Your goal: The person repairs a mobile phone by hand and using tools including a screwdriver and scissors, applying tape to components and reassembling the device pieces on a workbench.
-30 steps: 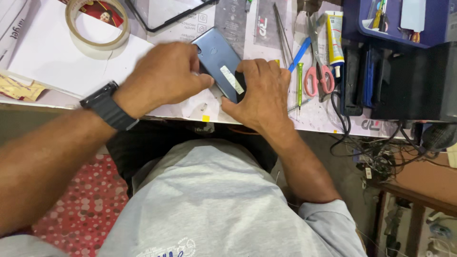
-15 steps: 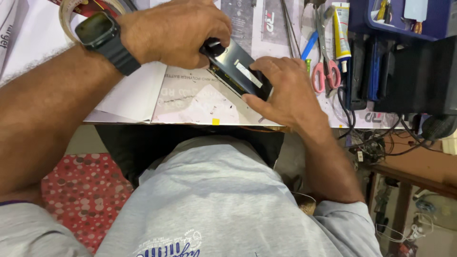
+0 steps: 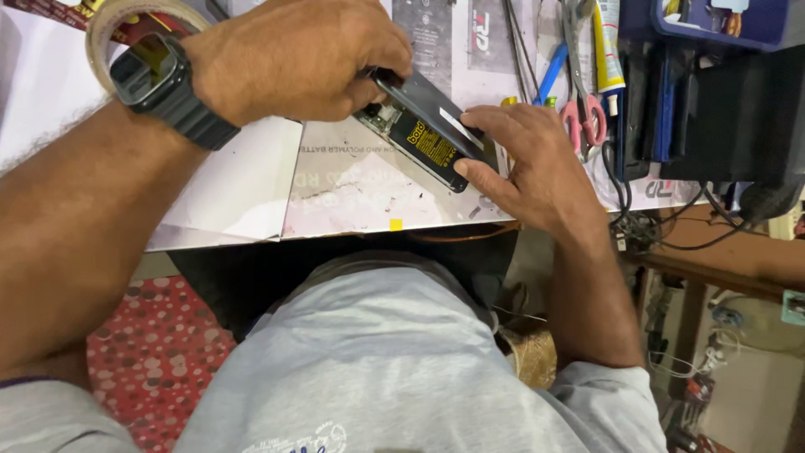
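A dark smartphone (image 3: 423,138) lies tilted on the worktable with its back cover (image 3: 436,105) lifted, so the black battery with a yellow label shows inside. My left hand (image 3: 293,59), with a black watch on the wrist, grips the phone's upper end and the raised cover. My right hand (image 3: 528,164) holds the phone's lower right corner, fingers pressed against its edge.
A roll of tape (image 3: 126,21) lies at the far left on white paper. Scissors with pink handles (image 3: 583,117), a blue pen, a glue tube (image 3: 608,50) and dark boxes with cables (image 3: 713,109) crowd the right. The table's front edge (image 3: 335,235) runs just above my lap.
The phone's back cover has come up from the body, exposing the battery. My left hand moved from lying on the phone to gripping its upper end. The camera came closer.
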